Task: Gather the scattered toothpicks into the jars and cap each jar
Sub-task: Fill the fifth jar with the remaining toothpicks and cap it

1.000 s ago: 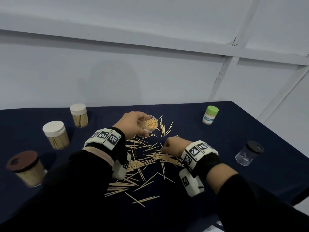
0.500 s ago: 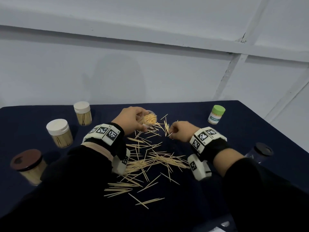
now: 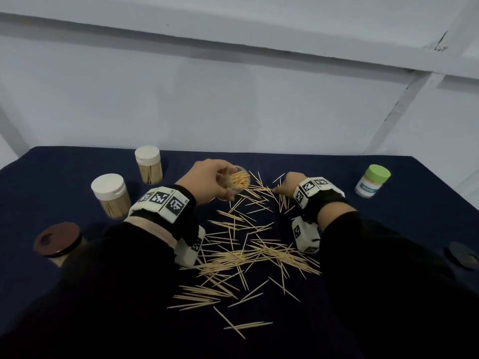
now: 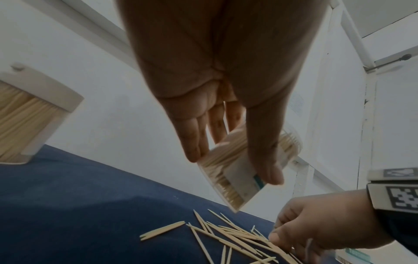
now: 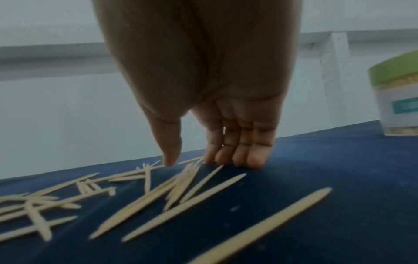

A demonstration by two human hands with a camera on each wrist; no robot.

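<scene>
Dark blue table [image 3: 388, 224]: our left hand [image 3: 207, 181] grips the open jar [image 3: 239, 180], tilted, above the scattered toothpicks [image 3: 248, 252]. Our right hand [image 3: 289, 183] presses straight fingertips [image 5: 253, 160] onto them, holding none.

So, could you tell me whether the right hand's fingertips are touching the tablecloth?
Touching. In the right wrist view the fingertips of the right hand press onto the tablecloth with no gap, beside the toothpicks.
</scene>
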